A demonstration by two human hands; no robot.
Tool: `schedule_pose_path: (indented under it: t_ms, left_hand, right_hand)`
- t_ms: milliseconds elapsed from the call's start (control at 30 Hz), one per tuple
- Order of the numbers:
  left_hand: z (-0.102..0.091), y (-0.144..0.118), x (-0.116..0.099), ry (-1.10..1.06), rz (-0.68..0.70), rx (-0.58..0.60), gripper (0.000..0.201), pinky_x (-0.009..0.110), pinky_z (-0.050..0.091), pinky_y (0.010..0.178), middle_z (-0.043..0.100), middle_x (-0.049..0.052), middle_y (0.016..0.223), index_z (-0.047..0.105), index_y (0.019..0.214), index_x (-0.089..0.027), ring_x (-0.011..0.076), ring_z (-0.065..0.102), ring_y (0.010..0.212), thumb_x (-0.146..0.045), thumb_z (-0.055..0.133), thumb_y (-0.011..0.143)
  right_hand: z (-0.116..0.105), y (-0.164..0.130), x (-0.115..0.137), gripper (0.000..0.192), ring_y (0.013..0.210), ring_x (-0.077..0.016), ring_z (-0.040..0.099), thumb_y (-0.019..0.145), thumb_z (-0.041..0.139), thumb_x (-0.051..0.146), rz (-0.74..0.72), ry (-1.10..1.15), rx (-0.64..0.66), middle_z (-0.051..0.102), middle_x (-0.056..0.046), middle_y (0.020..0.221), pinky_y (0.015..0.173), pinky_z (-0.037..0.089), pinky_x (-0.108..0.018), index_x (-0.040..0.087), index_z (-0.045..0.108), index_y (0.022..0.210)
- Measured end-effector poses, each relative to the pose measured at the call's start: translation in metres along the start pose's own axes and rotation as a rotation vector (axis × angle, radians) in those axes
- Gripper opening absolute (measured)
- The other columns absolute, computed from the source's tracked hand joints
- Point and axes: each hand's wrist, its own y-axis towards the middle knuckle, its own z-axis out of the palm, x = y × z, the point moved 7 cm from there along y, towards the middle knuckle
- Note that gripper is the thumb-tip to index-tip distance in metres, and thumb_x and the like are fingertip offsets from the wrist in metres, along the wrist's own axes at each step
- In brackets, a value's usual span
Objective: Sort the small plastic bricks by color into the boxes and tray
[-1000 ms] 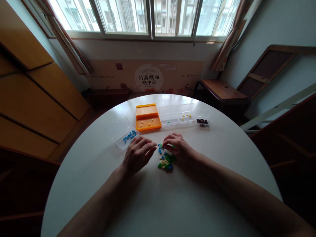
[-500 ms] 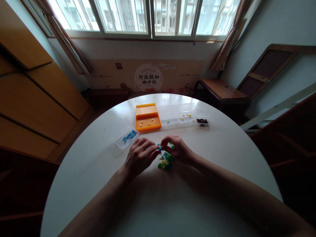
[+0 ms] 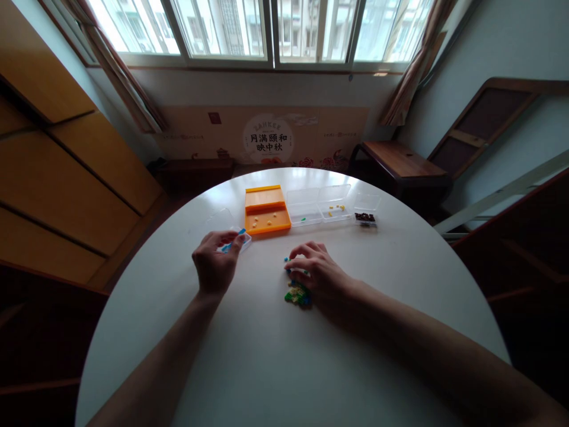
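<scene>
My left hand [image 3: 216,261] is over the clear box [image 3: 246,242] of blue toy bricks, hiding most of it. A small blue brick [image 3: 242,230] shows at its fingertips, pinched between thumb and forefinger. My right hand [image 3: 317,267] rests at the middle of the table with its fingers curled around a small model of tiny bricks [image 3: 297,293] in green, cream and blue. Blue bits [image 3: 287,259] of the model stick out past the fingertips. The palm hides its right side.
Beyond the hands stand an orange tray [image 3: 267,230] with a few cream bricks, clear boxes [image 3: 306,222] with a green piece and several yellow pieces [image 3: 336,207], and a box of dark brown pieces [image 3: 365,218]. All are on a round white table [image 3: 249,367].
My left hand has left the model and moved left to the box of blue bricks. My right hand stays at the model, its fingers slightly shifted.
</scene>
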Motion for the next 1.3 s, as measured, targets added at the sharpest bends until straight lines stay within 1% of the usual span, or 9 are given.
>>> schedule_pose_path:
  t_ms: [67, 133, 200, 300, 400, 600, 700, 1000, 1300]
  left_hand:
    - [-0.004, 0.003, 0.016, -0.022, -0.163, -0.065, 0.025, 0.03, 0.051, 0.066, 0.068, 0.003, 0.074, 0.069, 0.082, -0.015, 0.0156, 0.062, 0.065, -0.04, 0.067, 0.077]
    - [-0.008, 0.003, 0.025, -0.029, -0.259, -0.11, 0.029, 0.029, 0.05, 0.064, 0.067, 0.003, 0.072, 0.069, 0.083, -0.015, 0.0154, 0.061, 0.064, -0.043, 0.067, 0.076]
    - [-0.01, 0.003, 0.027, -0.021, -0.286, -0.14, 0.032, 0.027, 0.049, 0.062, 0.067, 0.003, 0.071, 0.069, 0.084, -0.015, 0.0153, 0.061, 0.064, -0.046, 0.066, 0.076]
    - [-0.01, 0.002, 0.023, -0.02, -0.255, -0.142, 0.031, 0.026, 0.047, 0.059, 0.067, 0.003, 0.072, 0.068, 0.084, -0.015, 0.0146, 0.059, 0.063, -0.045, 0.064, 0.079]
    - [-0.005, 0.0, 0.008, -0.029, -0.102, -0.066, 0.026, 0.027, 0.048, 0.062, 0.067, 0.003, 0.075, 0.067, 0.083, -0.016, 0.0139, 0.058, 0.063, -0.042, 0.062, 0.082]
    - [0.012, -0.023, -0.055, -0.027, 0.538, 0.215, 0.012, 0.031, 0.049, 0.075, 0.068, 0.002, 0.077, 0.065, 0.083, -0.02, 0.0166, 0.06, 0.075, -0.031, 0.069, 0.081]
    - [0.018, -0.036, -0.073, -0.007, 0.699, 0.28, 0.013, 0.031, 0.046, 0.072, 0.068, 0.001, 0.077, 0.064, 0.084, -0.021, 0.0162, 0.058, 0.072, -0.031, 0.071, 0.08]
    - [0.021, -0.044, -0.082, 0.001, 0.79, 0.297, 0.011, 0.031, 0.042, 0.07, 0.066, 0.0, 0.074, 0.063, 0.083, -0.02, 0.0148, 0.055, 0.07, -0.029, 0.07, 0.081]
    - [0.019, -0.041, -0.083, 0.067, 0.764, 0.275, 0.004, 0.031, 0.042, 0.068, 0.066, 0.0, 0.07, 0.064, 0.081, -0.02, 0.0151, 0.055, 0.068, -0.021, 0.063, 0.084]
  right_hand:
    - [-0.001, 0.0, 0.001, 0.013, 0.103, -0.0237, 0.051, 0.087, 0.063, 0.021, -0.001, -0.011, -0.004, 0.064, -0.007, 0.107, 0.094, 0.035, -0.044, 0.025, 0.071, 0.097]
    - [-0.002, 0.0, 0.002, 0.011, 0.103, -0.0237, 0.052, 0.086, 0.064, 0.022, -0.002, -0.012, -0.006, 0.064, -0.007, 0.107, 0.094, 0.035, -0.044, 0.024, 0.071, 0.094]
    - [-0.002, 0.0, 0.001, 0.01, 0.103, -0.0237, 0.052, 0.086, 0.064, 0.021, -0.002, -0.01, -0.006, 0.065, -0.007, 0.106, 0.094, 0.035, -0.045, 0.024, 0.071, 0.092]
    - [-0.002, 0.001, 0.0, 0.007, 0.102, -0.023, 0.053, 0.085, 0.066, 0.02, 0.012, 0.02, -0.017, 0.065, -0.007, 0.104, 0.093, 0.035, -0.044, 0.024, 0.071, 0.089]
    - [-0.004, 0.003, -0.003, 0.004, 0.1, -0.0215, 0.055, 0.083, 0.068, 0.02, 0.041, 0.086, -0.053, 0.066, -0.005, 0.1, 0.093, 0.035, -0.042, 0.023, 0.07, 0.085]
    - [-0.011, 0.007, -0.007, 0.002, 0.095, -0.0191, 0.058, 0.084, 0.068, 0.021, 0.108, 0.235, -0.137, 0.066, -0.004, 0.096, 0.09, 0.039, -0.038, 0.022, 0.069, 0.084]
    - [-0.013, 0.009, -0.007, 0.003, 0.093, -0.0192, 0.058, 0.084, 0.066, 0.022, 0.121, 0.313, -0.169, 0.066, -0.004, 0.093, 0.087, 0.042, -0.036, 0.021, 0.069, 0.083]
    - [-0.013, 0.011, -0.002, 0.008, 0.089, -0.0184, 0.059, 0.085, 0.064, 0.023, 0.12, 0.414, -0.192, 0.066, -0.004, 0.09, 0.085, 0.044, -0.035, 0.021, 0.07, 0.08]
    - [-0.013, 0.01, -0.001, 0.011, 0.088, -0.0175, 0.059, 0.085, 0.063, 0.019, 0.083, 0.451, -0.218, 0.066, -0.005, 0.09, 0.081, 0.047, -0.032, 0.023, 0.073, 0.089]
